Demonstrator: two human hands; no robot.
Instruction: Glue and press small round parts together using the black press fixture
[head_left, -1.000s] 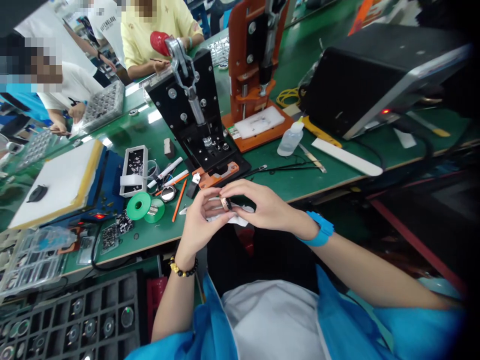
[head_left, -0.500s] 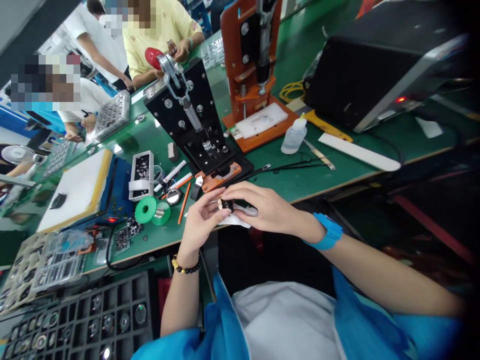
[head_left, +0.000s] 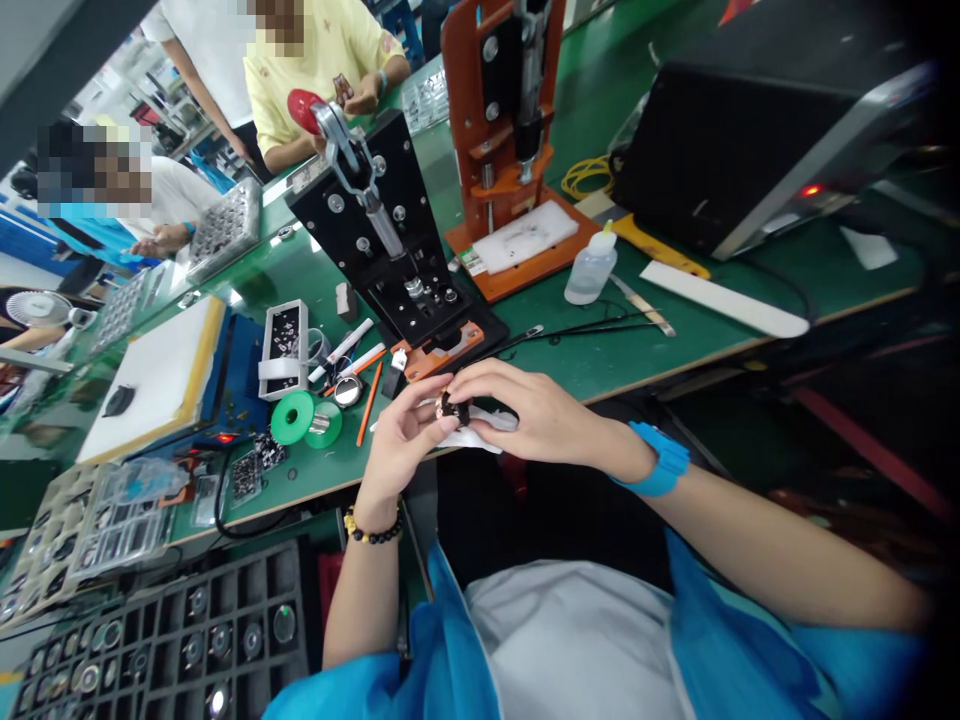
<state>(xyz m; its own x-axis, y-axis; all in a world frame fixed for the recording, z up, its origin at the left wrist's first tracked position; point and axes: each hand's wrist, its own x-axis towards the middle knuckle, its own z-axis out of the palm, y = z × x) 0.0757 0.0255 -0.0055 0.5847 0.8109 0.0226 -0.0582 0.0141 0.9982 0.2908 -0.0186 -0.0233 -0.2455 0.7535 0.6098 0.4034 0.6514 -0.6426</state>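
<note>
Between both hands is a small round watch part (head_left: 452,409), dark with copper-coloured pieces on it. My left hand (head_left: 407,432) grips it from the left between thumb and fingers. From the other side, my right hand (head_left: 529,410) is closed on it too, fingers bent over its top edge. The fingers hide much of its rim. A white cloth or paper (head_left: 484,432) lies beneath my hands at the bench edge. Just beyond them is the orange base (head_left: 450,352) of a black toggle press (head_left: 375,230).
An orange press (head_left: 499,150) stands behind. Tweezers (head_left: 517,340), a dropper bottle (head_left: 590,268) and a dark machine (head_left: 720,150) are right. Left are a solder spool (head_left: 292,418), a parts box (head_left: 285,335), a blue heating unit (head_left: 225,385) and a watch-part tray (head_left: 165,640). Co-workers sit across.
My hands keep nearly the same grip, and the watch part has turned slightly at most. In the background, the seated co-worker at left has brought their hands together, and a standing person has shifted.
</note>
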